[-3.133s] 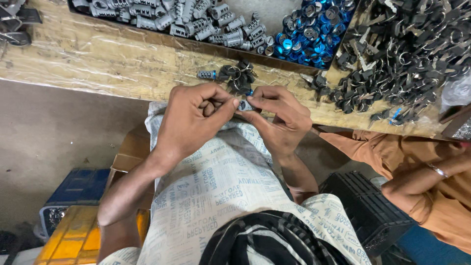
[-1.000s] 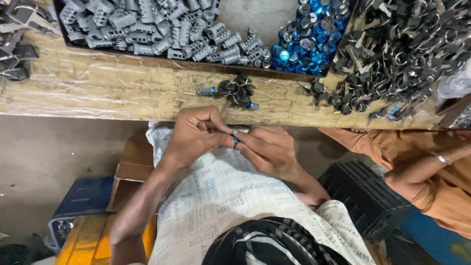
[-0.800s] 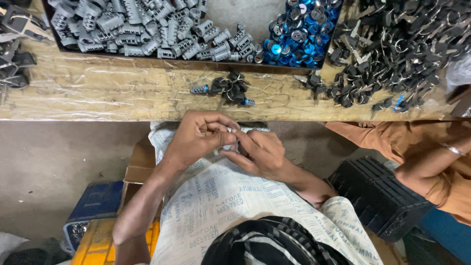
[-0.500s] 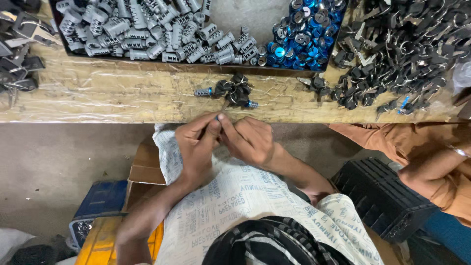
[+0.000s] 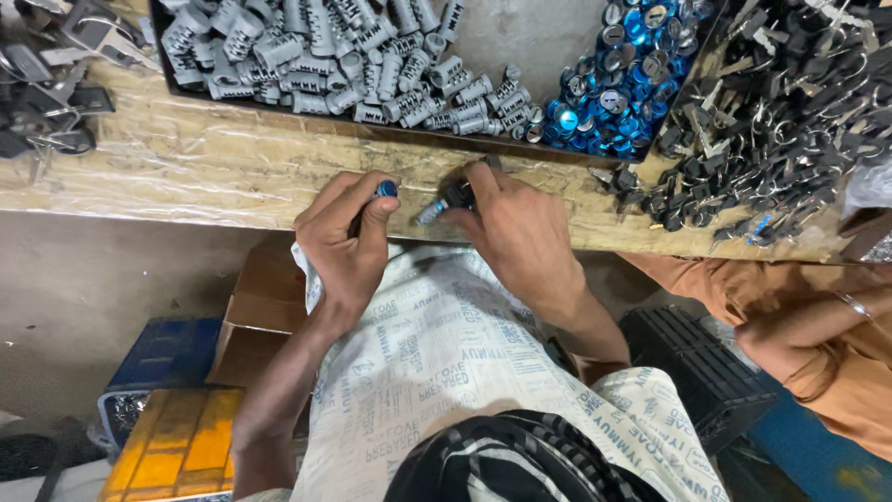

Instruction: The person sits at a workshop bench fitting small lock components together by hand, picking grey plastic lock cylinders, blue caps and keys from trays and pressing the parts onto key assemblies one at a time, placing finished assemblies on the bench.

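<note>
My left hand (image 5: 346,240) rests at the edge of the wooden bench (image 5: 186,177), its fingertips pinched on a small blue-capped part (image 5: 386,190). My right hand (image 5: 513,232) lies on the bench just to the right, its fingers closed over a cluster of small dark and silver lock parts (image 5: 444,201). A little silver cylinder with a blue tip pokes out from under that hand. Both hands are a few centimetres apart. A printed white cloth (image 5: 437,363) covers my lap below them.
A dark tray (image 5: 163,65) at the back holds many grey lock cylinders (image 5: 344,56) and a heap of blue caps (image 5: 618,84). Black keys and metal parts (image 5: 790,121) pile up at right. Another person in orange (image 5: 818,325) sits to my right. Boxes (image 5: 177,437) stand on the floor at left.
Both hands have risen from my lap to the bench edge. The right hand now covers the small cluster of parts that lay loose on the bench.
</note>
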The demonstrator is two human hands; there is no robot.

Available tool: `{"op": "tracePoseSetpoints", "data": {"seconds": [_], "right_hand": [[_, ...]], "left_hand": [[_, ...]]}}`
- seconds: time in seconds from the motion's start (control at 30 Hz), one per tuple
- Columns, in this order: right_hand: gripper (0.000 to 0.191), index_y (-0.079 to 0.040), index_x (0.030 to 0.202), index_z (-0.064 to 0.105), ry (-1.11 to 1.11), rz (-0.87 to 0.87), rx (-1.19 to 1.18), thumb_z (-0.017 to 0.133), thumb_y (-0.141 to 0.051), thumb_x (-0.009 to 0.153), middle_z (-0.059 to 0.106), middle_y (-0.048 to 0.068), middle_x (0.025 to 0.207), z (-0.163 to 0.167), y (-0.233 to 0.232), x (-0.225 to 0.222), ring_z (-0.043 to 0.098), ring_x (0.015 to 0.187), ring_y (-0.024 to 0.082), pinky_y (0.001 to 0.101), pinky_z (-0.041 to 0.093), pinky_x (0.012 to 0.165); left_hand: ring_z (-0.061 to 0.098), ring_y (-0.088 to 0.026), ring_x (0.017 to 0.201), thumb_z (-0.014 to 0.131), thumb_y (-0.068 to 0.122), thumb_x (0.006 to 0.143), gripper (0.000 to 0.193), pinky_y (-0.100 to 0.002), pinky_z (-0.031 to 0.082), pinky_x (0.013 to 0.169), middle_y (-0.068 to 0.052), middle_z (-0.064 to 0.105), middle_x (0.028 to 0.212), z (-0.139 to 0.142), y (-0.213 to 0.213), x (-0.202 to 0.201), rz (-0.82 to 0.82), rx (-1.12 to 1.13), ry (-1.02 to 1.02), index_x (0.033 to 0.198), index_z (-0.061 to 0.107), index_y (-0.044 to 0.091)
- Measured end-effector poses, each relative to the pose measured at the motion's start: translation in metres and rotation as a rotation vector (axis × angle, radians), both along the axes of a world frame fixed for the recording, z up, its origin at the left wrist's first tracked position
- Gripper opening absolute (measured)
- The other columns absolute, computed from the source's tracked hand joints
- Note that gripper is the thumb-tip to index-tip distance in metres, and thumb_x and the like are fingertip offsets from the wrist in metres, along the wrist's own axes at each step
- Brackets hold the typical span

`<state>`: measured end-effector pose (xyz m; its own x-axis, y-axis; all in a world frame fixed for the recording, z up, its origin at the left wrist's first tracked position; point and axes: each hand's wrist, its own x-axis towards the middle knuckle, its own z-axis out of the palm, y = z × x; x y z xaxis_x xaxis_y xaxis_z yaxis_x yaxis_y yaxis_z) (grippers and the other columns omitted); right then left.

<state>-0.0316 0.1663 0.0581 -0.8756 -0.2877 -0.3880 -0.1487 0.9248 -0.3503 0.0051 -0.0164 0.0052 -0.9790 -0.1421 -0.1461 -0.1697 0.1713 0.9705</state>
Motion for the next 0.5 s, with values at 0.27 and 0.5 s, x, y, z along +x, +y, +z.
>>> {"op": "tracePoseSetpoints", "data": {"seconds": [0.27, 0.5], "right_hand": [[0.035, -0.006, 0.119, 0.065, 0.020, -0.032, -0.066, 0.080, -0.022, 0.091, 0.062, 0.013, 0.086, 0.015, 0.023, 0.018, 0.065, 0.073, 0.035, 0.0458, 0.048, 0.060], [0.031, -0.003, 0.115, 0.062, 0.074, -0.104, -0.240, 0.079, -0.014, 0.092, 0.062, 0.014, 0.102, 0.007, 0.046, 0.036, 0.067, 0.085, 0.036, 0.0440, 0.051, 0.067]], "left_hand": [[0.057, -0.011, 0.075, 0.076, 0.011, 0.101, 0.017, -0.026, 0.045, 0.067, -0.006, 0.066, 0.088, 0.001, 0.000, -0.004, -0.063, 0.100, -0.028, 0.111, 0.073, -0.002], [0.055, -0.010, 0.075, 0.076, 0.006, 0.099, 0.015, -0.025, 0.044, 0.066, -0.004, 0.067, 0.088, -0.001, 0.012, 0.001, -0.062, 0.164, -0.015, 0.111, 0.073, -0.002]]}}
